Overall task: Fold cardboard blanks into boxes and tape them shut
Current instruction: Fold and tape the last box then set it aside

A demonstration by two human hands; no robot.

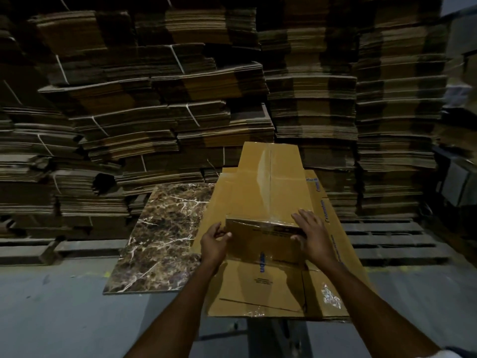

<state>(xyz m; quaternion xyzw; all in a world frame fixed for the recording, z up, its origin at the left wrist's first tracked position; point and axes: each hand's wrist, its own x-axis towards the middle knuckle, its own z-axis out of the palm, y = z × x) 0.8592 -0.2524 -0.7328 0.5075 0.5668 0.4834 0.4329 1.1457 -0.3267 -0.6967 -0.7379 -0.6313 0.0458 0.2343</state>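
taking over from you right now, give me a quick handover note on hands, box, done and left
Left hand grips the box at its near left corner. Right hand is open, fingers flat on the near top edge, pressing the clear tape.
The box sits on flat blanks, beside a marble slab.
Done: box folded, centre seam taped.
To do: smooth the tape end, then probably fold the next blank. No tape roll in view.

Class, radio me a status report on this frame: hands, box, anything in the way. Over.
Left hand grips cardboard box near-left corner; right hand presses flat on its top. Tape glossy along top seam. Marble slab left, not obstructing.
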